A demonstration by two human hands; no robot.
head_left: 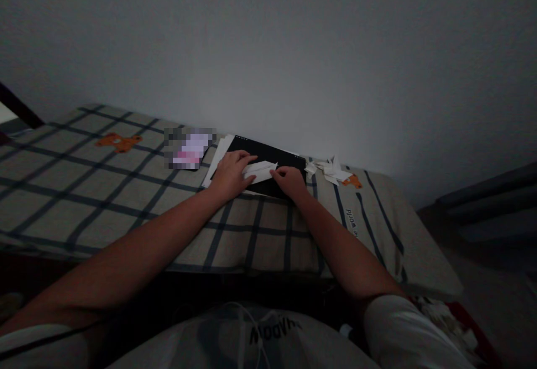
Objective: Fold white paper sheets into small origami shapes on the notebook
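Observation:
A folded strip of white paper (260,171) with a pointed right end lies on a flat black board (272,154). My left hand (229,174) rests over the paper's left end, its thumb and fingers spread apart on either side. At the right tip, my right hand (291,180) pinches the paper's edge between thumb and finger. White sheets (216,163) stick out from under the board's left side. Just right of the board sit white folded paper pieces (333,170), their exact shapes hard to make out.
A phone (193,150) with a lit, partly blurred screen lies to the left. Checked cloth (159,195) with orange bear prints covers the table. A plain wall (268,67) rises directly behind it. Dark slatted furniture (495,201) stands at the far right.

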